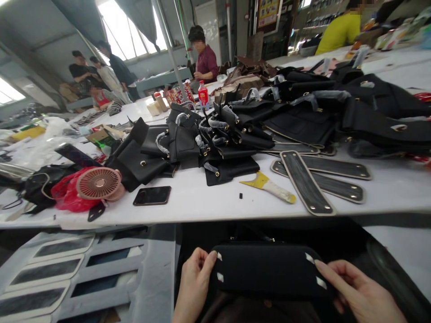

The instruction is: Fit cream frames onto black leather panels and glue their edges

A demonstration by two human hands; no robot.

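Both grips clamped on the black panel point(269, 269), low below the desk point(208, 197) edge: left hand point(193, 282) pinches one end, right hand point(360, 291) the other. Risk: edge-only hold, so it could twist or slip. Beyond: scraper point(269, 186), phone point(152, 195), bag pile point(215, 139).

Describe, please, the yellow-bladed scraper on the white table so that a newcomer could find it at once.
Start at the long white worktable and find the heap of black leather bag parts in its middle. Just in front of that heap, near the table's front edge, lies the scraper, left of the long black base panels. It alone has a yellow blade and a pale, smeared handle among black pieces.
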